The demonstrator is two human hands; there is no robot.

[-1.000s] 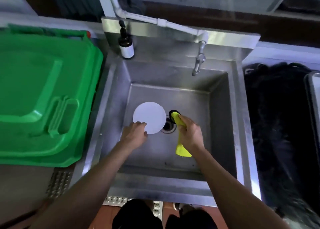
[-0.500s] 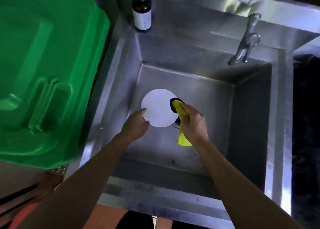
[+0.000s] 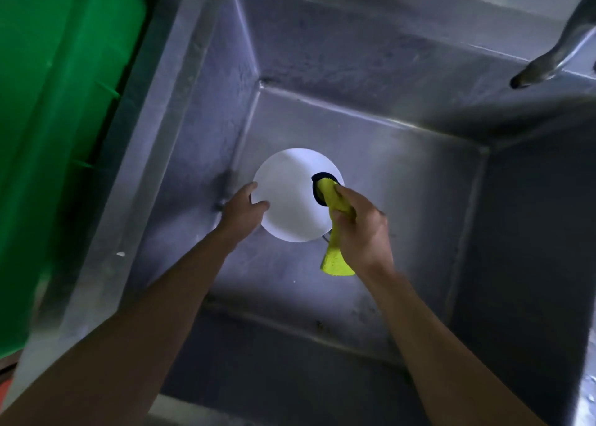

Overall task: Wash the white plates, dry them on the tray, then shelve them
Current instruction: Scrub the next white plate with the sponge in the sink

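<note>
White plate (image 3: 290, 199) gripped by left hand (image 3: 242, 209), right hand (image 3: 358, 229) pressing yellow cloth (image 3: 335, 254)

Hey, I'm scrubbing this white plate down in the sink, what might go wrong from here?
The left hand pinches only the white plate at its rim; once wet, it may slip and hit the steel sink. The yellow cloth in the right hand dangles low and could drag along the sink floor.
</note>
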